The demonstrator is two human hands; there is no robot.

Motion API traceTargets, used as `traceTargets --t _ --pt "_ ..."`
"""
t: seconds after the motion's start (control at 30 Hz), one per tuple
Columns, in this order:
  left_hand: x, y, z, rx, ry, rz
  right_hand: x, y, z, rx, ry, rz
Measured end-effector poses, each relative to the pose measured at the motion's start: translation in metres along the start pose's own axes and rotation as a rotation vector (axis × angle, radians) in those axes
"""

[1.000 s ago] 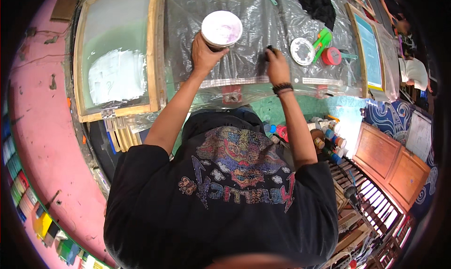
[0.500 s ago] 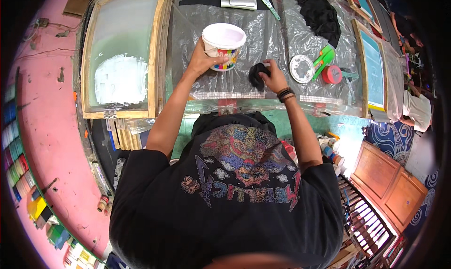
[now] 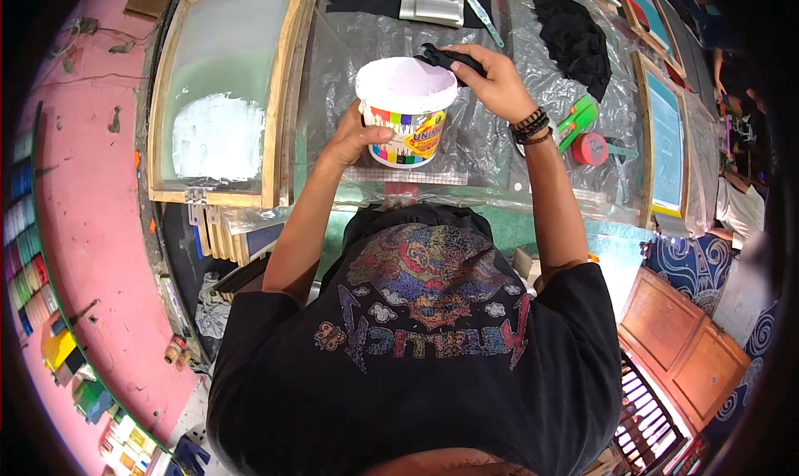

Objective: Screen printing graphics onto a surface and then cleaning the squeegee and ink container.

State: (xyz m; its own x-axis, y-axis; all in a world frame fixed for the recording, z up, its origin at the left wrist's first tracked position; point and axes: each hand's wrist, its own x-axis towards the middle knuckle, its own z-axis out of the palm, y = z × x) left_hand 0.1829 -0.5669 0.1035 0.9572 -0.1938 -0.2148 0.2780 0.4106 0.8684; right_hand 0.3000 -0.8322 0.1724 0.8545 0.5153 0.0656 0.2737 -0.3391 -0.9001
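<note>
A white plastic tub (image 3: 403, 101) with a colourful striped label is gripped at its left side by my left hand (image 3: 356, 139), thumb across the label. Looking into its mouth, I see a pale, whitish inside. My right hand (image 3: 498, 78) pinches a bunched black cloth (image 3: 443, 57) against the tub's far right rim. Left of the tub, a wooden-framed printing screen (image 3: 273, 143) carries a broad smear of white paint (image 3: 218, 139) on its mesh.
Clear plastic sheeting (image 3: 349, 39) covers the table. At the back are a silver block-like item (image 3: 431, 6), a pale-handled tool (image 3: 483, 17) and crumpled black fabric (image 3: 573, 42). To the right lie a green tool (image 3: 577, 120), a red round container (image 3: 589, 149) and blue framed screens (image 3: 663, 139).
The tub has come closer and slightly right in my left hand. My right hand has lifted the black cloth from above the table to the tub's rim. My right wrist now mostly hides the white lid.
</note>
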Motion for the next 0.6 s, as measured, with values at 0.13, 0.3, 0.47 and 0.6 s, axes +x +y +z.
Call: traceTargets --t 0.13,0.3,0.47,0.6 --pt "-0.006 0.009 -0.004 -0.021 0.026 0.008 -0.009 -0.015 -0.009 0.185 -0.149 0.034" --pt "-0.013 0.012 -0.013 -0.050 0.015 -0.011 -0.016 -0.021 -0.005 0.124 -0.259 0.019" --pt "-0.012 0.018 -0.017 -0.008 -0.089 -0.017 -0.018 -0.028 -0.001 -0.031 -0.249 0.000" --pt "-0.019 0.022 -0.017 -0.065 -0.076 -0.041 -0.028 -0.039 0.012 -0.272 -0.114 -0.185"
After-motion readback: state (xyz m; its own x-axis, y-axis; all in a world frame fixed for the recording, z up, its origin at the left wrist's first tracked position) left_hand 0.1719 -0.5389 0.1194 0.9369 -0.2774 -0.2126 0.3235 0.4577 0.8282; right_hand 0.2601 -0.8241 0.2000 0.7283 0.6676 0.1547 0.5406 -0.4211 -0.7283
